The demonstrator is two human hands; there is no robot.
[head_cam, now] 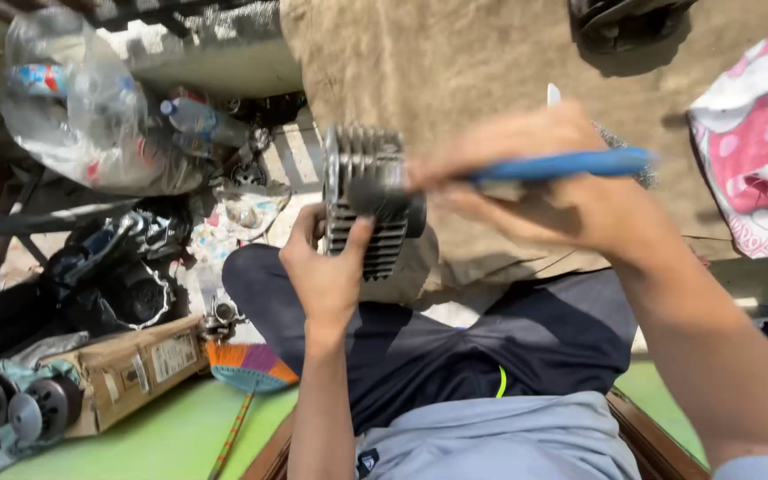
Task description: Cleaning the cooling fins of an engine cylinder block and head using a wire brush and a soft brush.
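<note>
Left hand (326, 271) is wrapped around the bottom of a finned metal engine cylinder (364, 200), thumb up the side, holding it up over the lap in front of a tan cloth (455, 62). Grip looks firm and closed. Right hand (535, 178) is closed around a blue-handled brush (562, 164), and its dark head sits right against the cylinder's side, at the fins or the bore edge; can't tell exactly which because it's blurred.

As for progress, I'd guess it's mid-cleaning. The upper fins look fairly bright and silvery, the lower ones sit in shadow so no idea if they're done. No visible pile of dirt or residue to judge by either. So the brushing is clearly underway, but how much of the cylinder is left I honestly can't say from this angle.

Around it: a cardboard box (131, 369) down left with some small wheels (42, 409) next to it, a clear plastic bag (73, 107) full of bottles up top left, dark engine parts (126, 267) on the floor, and a pink patterned cloth (757, 133) off to the right.
</note>
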